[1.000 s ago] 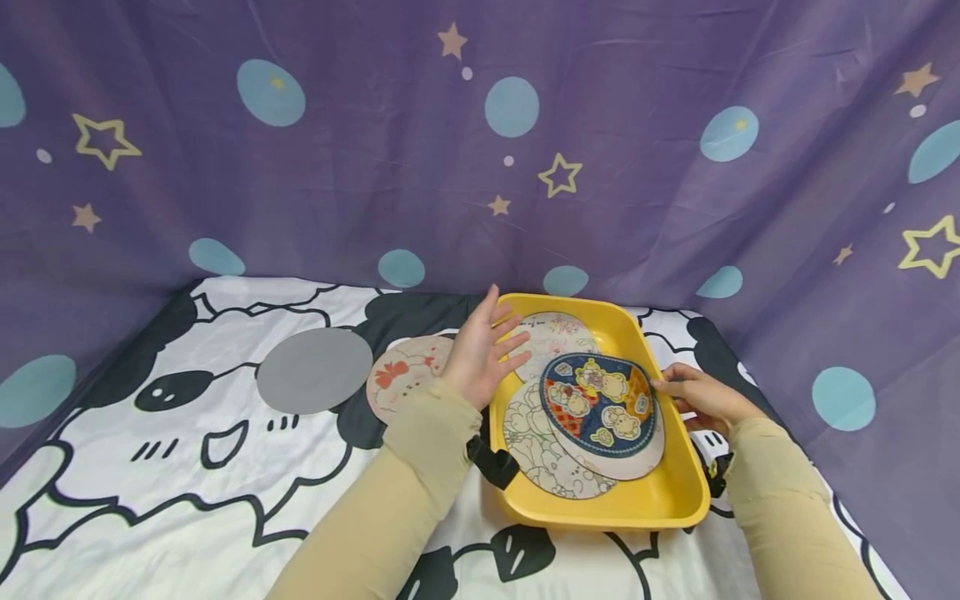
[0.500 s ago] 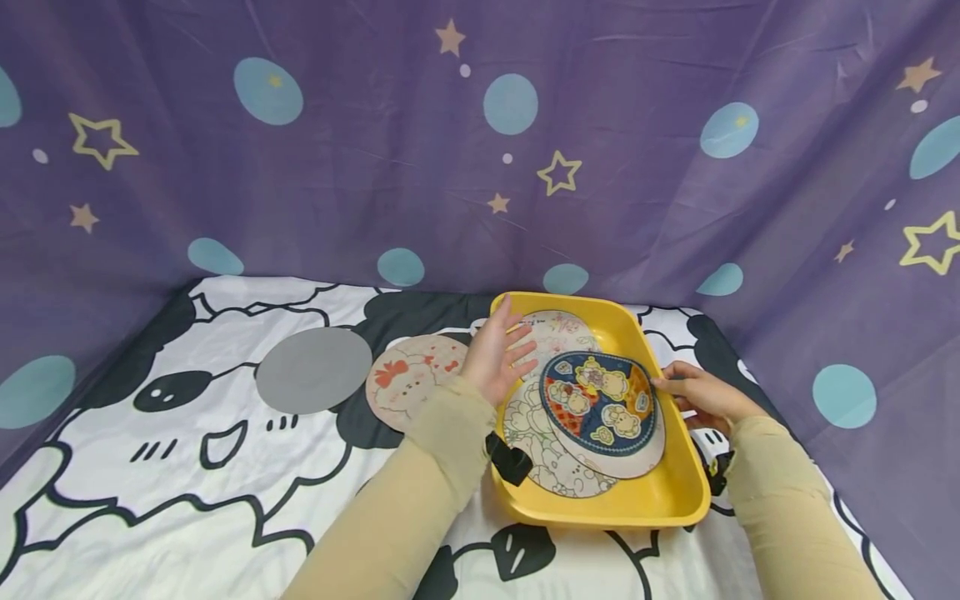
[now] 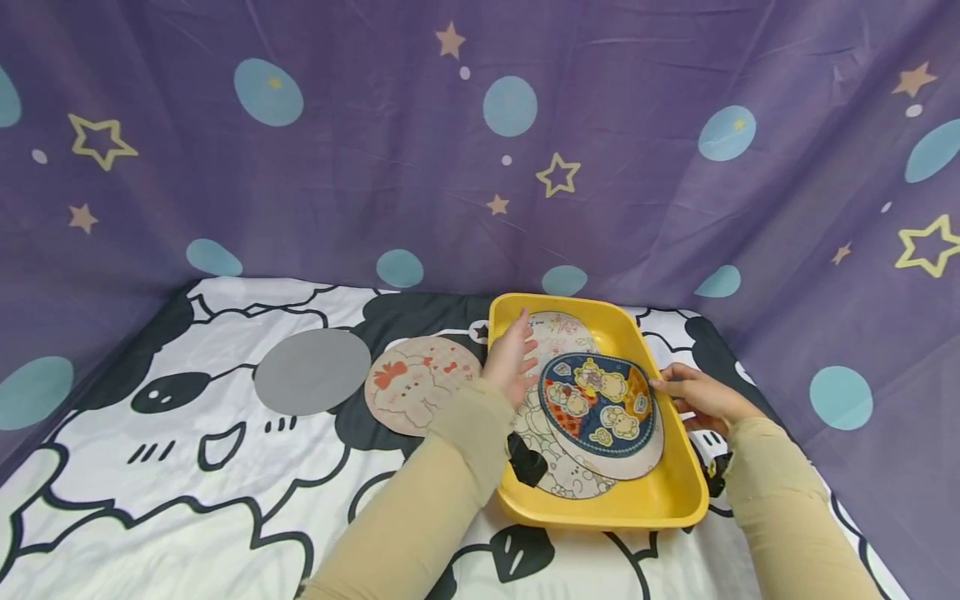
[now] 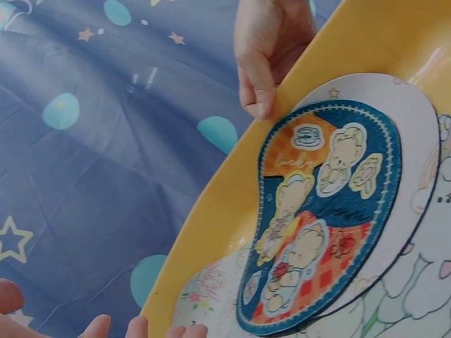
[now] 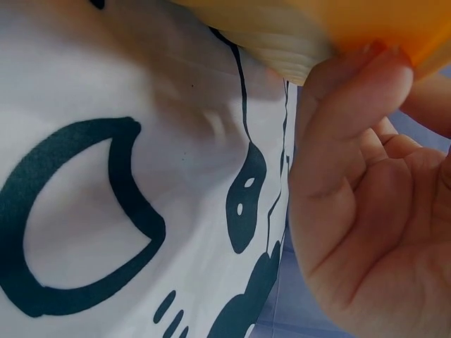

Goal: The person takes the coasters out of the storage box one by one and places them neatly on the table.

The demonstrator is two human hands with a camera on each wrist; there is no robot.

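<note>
A yellow plastic tub (image 3: 645, 504) holds several flat rounded mats. On top lies a dark blue mat (image 3: 573, 429) with orange patches and cartoon animals, over a pale pink mat (image 3: 648, 454) and line-drawn ones. My right hand (image 3: 705, 393) grips the tub's right rim between thumb and fingers; the right wrist view shows this hand (image 5: 359, 204) close up against the yellow wall. Over the tub's left side, my left hand (image 3: 512, 360) has its fingers spread and holds nothing. Only its fingertips (image 4: 137, 328) show along the bottom of the left wrist view.
Left of the tub, a pink mat (image 3: 412, 387) with a red bow and a plain grey oval mat (image 3: 312, 372) lie on the black-and-white cartoon cloth (image 3: 187, 517). A purple curtain (image 3: 337, 208) with stars and dots hangs behind.
My left hand has moved right, from the tub's left rim to over its inside, uncovering more of the pink bow mat. The right hand and tub stay in place.
</note>
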